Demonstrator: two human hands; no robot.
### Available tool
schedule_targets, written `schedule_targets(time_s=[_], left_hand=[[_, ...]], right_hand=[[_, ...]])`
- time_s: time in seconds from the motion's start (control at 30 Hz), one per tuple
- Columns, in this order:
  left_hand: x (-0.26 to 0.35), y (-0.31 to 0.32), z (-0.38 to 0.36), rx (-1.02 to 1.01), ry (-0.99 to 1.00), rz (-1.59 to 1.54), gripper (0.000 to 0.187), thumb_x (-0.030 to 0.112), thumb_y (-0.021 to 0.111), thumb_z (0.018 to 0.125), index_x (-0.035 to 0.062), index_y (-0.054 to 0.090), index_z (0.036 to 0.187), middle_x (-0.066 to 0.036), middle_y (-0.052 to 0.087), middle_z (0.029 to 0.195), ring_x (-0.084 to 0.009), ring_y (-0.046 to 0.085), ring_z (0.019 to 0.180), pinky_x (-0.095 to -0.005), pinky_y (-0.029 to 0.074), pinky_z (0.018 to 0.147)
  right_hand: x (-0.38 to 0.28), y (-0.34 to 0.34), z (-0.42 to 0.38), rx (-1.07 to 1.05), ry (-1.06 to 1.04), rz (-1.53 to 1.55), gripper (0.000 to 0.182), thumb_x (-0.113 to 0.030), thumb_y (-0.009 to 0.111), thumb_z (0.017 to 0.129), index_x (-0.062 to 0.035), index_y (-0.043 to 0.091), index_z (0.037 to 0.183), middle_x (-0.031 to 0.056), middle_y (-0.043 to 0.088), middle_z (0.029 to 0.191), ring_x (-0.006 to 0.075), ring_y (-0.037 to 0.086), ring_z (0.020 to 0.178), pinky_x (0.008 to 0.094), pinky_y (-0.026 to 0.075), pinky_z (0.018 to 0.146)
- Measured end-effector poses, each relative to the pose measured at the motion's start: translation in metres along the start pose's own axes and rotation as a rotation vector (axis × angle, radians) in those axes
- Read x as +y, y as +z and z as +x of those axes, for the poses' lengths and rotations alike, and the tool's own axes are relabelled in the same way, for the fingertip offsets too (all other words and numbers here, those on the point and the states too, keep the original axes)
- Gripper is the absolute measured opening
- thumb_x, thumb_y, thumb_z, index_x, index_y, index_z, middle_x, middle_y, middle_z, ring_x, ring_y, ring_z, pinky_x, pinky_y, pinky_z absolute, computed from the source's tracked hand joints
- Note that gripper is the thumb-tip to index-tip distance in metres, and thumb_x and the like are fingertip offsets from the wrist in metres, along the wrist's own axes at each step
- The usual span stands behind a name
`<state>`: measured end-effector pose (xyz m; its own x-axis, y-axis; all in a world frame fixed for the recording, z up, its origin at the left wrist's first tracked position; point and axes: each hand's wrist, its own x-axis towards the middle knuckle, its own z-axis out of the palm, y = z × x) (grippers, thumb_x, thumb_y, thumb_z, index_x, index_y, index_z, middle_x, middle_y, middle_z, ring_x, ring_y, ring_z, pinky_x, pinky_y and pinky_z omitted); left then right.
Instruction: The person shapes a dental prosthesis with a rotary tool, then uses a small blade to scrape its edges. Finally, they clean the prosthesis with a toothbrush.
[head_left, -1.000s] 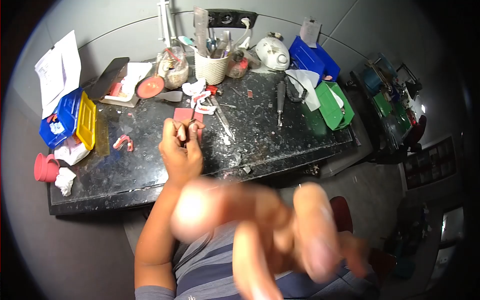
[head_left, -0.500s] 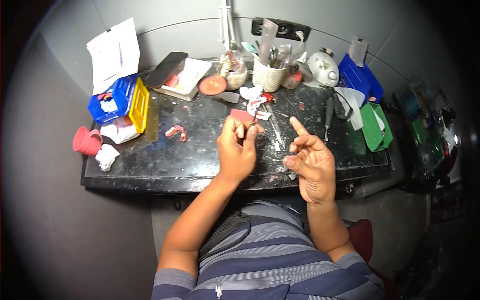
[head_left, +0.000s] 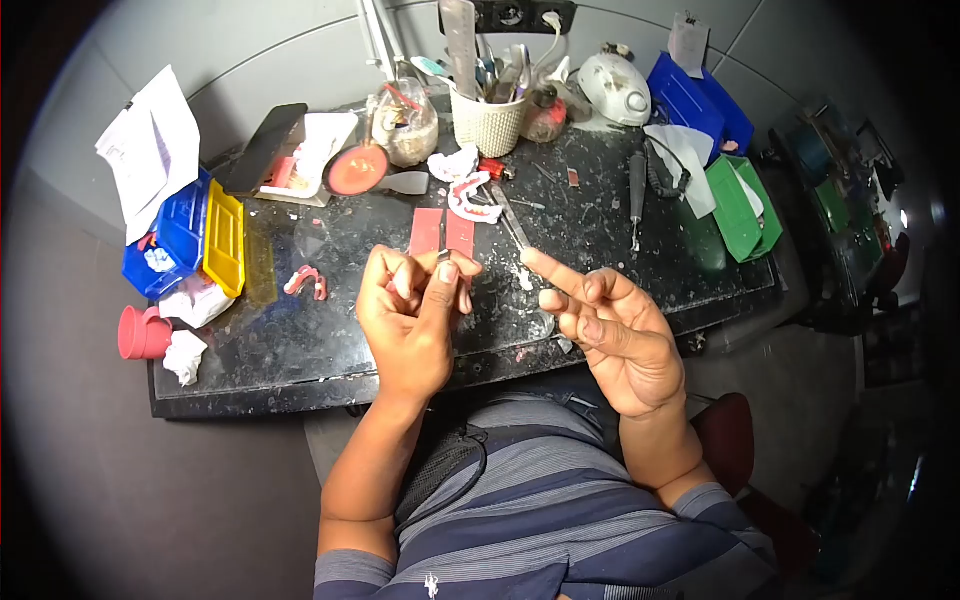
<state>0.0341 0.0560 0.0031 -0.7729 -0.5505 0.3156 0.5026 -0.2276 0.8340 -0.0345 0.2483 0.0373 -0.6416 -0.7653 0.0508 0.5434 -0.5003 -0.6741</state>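
My left hand is closed, thumb against fingers, on a thin metal hand tool whose narrow dark tip points up and away. Behind that tip lies a flat pink sheet, like wax, on the black worktop. My right hand is raised over the front edge, index finger stretched out and the others loosely bent, with nothing visible in it. Beyond the hands is a white and red denture-like arch. Another pink arch piece sits to the left. A slim metal instrument lies between the hands.
Along the back stand a tool-filled white pot, a glass jar and a round pink dish. Blue and yellow bins and a pink mug are at left. At right are a screwdriver-like tool and a green bin.
The view has shifted, so the worktop appears lower and further left. My left hand appears further left, with its tool now plainer. My right index finger points more to the left.
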Motion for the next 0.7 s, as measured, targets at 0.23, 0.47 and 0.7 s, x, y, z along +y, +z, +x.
schedule_targets(time_s=[0.23,0.47,0.7], left_hand=[[0.01,0.002,-0.002,-0.044,-0.056,0.025,0.031,-0.006,0.054,0.096,0.0098,0.03,0.084,-0.021,0.069,0.091,-0.0104,0.056,0.061,-0.0211,0.045,0.052],[0.03,0.016,-0.007,-0.167,-0.237,0.024,0.033,-0.008,0.059,0.092,0.0095,0.032,0.086,-0.01,0.059,0.077,-0.0124,0.059,0.061,-0.0215,0.045,0.048],[0.034,0.009,0.004,-0.236,-0.208,0.368,0.03,-0.007,0.056,0.094,0.0088,0.031,0.087,-0.011,0.061,0.084,-0.0104,0.06,0.063,-0.0198,0.045,0.048]], right_hand=[[0.002,-0.003,0.01,0.038,-0.129,-0.265,0.037,0.016,0.071,0.076,0.0024,0.058,0.108,0.0284,0.034,0.15,0.0232,0.057,0.118,0.0305,0.06,0.082],[0.009,0.013,0.029,-0.172,-0.762,-1.533,0.05,0.011,0.07,0.074,-0.0028,0.064,0.121,0.0086,0.06,0.088,0.0196,0.06,0.066,0.0329,0.052,0.059],[-0.005,0.012,0.054,-0.302,-0.771,-1.884,0.045,0.003,0.066,0.075,-0.0033,0.066,0.12,0.0069,0.058,0.084,0.0211,0.059,0.072,0.0325,0.052,0.059]])
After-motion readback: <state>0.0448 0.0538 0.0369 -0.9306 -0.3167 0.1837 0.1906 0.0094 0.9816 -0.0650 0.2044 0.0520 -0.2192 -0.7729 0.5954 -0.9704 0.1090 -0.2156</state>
